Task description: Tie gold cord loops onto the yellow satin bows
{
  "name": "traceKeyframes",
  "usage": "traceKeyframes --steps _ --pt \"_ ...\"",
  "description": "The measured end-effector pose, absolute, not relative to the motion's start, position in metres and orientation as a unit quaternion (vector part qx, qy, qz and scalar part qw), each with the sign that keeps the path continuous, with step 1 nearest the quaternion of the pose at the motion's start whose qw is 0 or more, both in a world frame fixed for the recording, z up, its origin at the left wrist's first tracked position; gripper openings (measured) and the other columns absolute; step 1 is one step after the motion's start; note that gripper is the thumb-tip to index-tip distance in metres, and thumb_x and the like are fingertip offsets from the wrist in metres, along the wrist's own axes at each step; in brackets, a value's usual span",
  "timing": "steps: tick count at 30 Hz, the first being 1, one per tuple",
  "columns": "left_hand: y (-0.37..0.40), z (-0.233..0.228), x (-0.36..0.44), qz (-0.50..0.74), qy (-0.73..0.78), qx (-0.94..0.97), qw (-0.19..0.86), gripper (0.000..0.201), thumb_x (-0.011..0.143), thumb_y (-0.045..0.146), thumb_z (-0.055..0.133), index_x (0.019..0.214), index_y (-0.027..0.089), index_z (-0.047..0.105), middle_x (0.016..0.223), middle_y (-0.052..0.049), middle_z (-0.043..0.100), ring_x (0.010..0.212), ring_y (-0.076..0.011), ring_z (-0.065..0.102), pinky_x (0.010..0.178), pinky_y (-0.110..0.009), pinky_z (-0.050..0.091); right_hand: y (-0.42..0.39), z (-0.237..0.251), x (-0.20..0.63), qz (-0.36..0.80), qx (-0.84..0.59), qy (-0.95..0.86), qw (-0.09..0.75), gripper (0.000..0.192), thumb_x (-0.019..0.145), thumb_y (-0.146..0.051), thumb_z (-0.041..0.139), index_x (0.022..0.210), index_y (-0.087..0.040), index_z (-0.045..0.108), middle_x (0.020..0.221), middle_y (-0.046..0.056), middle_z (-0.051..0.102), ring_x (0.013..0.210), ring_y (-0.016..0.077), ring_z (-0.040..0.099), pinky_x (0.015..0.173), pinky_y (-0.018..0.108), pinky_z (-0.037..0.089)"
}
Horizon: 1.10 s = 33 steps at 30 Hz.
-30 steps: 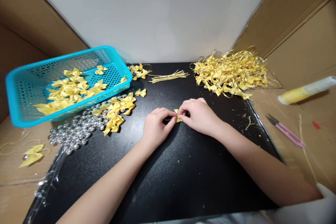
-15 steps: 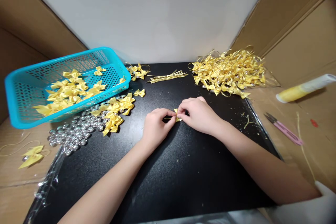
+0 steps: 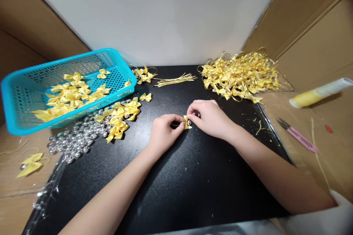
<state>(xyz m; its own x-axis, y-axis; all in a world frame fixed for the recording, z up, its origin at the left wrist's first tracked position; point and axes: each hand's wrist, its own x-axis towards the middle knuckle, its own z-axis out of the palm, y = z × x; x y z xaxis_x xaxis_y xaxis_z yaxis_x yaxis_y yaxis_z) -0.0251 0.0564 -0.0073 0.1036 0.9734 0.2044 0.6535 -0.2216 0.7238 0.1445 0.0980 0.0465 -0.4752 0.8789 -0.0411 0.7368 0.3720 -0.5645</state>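
Note:
A small yellow ribbon bow (image 3: 186, 124) with a silver bell (image 3: 189, 122) at its middle is between my hands, just over the black tabletop (image 3: 176, 176). My left hand (image 3: 167, 130) pinches the bow's left side between thumb and forefinger. A thin gold cord shows faintly by those fingers. At the bow's upper right, my right hand (image 3: 208, 117) has its thumb and fingertips pressed together; what they grip is too small to tell.
To the left, a turquoise basket (image 3: 35, 128) holds yellow bows, with silver bells (image 3: 75, 139) and more bows (image 3: 118, 121) before it. Gold cords (image 3: 175, 80) lie at the back. Finished-looking bows with loops (image 3: 239, 75) are heaped right, near pink-handled snips (image 3: 299, 137) and a tube (image 3: 320, 93).
My right hand has shifted slightly up and right, off the bow's middle, so the silver bell now shows. My left hand keeps its pinch. The whole view has shifted a little.

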Motion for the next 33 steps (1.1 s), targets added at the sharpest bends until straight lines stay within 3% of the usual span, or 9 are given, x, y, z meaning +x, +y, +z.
traceKeyframes --steps 6,12,17,23,33 --pt "0.0581 -0.0021 -0.032 0.37 0.585 0.673 0.261 0.016 0.08 0.02 0.059 0.081 0.017 0.075 0.065 0.0 0.072 0.047 -0.0095 0.049 0.047 -0.023 0.038 0.0988 0.0461 0.1453 0.276 -0.489 -0.817 0.133 0.014 0.085 -0.013 0.061 0.074 -0.017 0.067 0.08 0.0 0.068 0.073 0.0128 0.058 0.08 0.032 0.033" --pt "0.0589 -0.0015 -0.0312 0.368 0.537 0.718 0.247 0.009 0.079 0.02 0.065 0.084 0.018 0.072 0.076 -0.002 0.073 0.056 -0.0107 0.055 0.053 -0.023 0.042 0.0993 0.0459 0.1452 0.283 -0.482 -0.819 0.128 0.014 0.085 -0.013 0.061 0.073 -0.017 0.067 0.081 0.0 0.069 0.074 0.0131 0.059 0.08 0.032 0.033" --pt "0.0599 -0.003 -0.0301 0.347 0.54 0.729 0.238 0.006 0.081 0.021 0.065 0.08 0.019 0.071 0.071 -0.001 0.071 0.057 -0.0116 0.055 0.055 -0.024 0.042 0.0989 0.0439 0.1452 0.283 -0.483 -0.819 0.127 0.014 0.084 -0.012 0.061 0.073 -0.017 0.067 0.082 0.0 0.069 0.076 0.0137 0.059 0.082 0.034 0.032" --pt "0.0609 -0.0042 -0.0285 0.345 0.556 0.718 0.239 0.005 0.079 0.017 0.064 0.076 0.018 0.068 0.055 0.005 0.057 0.048 -0.0087 0.043 0.049 -0.022 0.034 0.0988 0.0442 0.1444 0.285 -0.486 -0.817 0.122 0.014 0.085 -0.012 0.061 0.074 -0.017 0.067 0.083 0.0 0.069 0.077 0.0138 0.059 0.083 0.034 0.031" --pt "0.0601 -0.0064 -0.0268 0.345 0.56 0.712 0.246 0.006 0.079 0.017 0.063 0.073 0.018 0.063 0.05 0.007 0.045 0.047 -0.0082 0.037 0.048 -0.021 0.03 0.0989 0.0443 0.1442 0.291 -0.484 -0.816 0.128 0.014 0.085 -0.014 0.063 0.072 -0.017 0.067 0.081 0.0 0.068 0.073 0.0124 0.057 0.081 0.032 0.033"
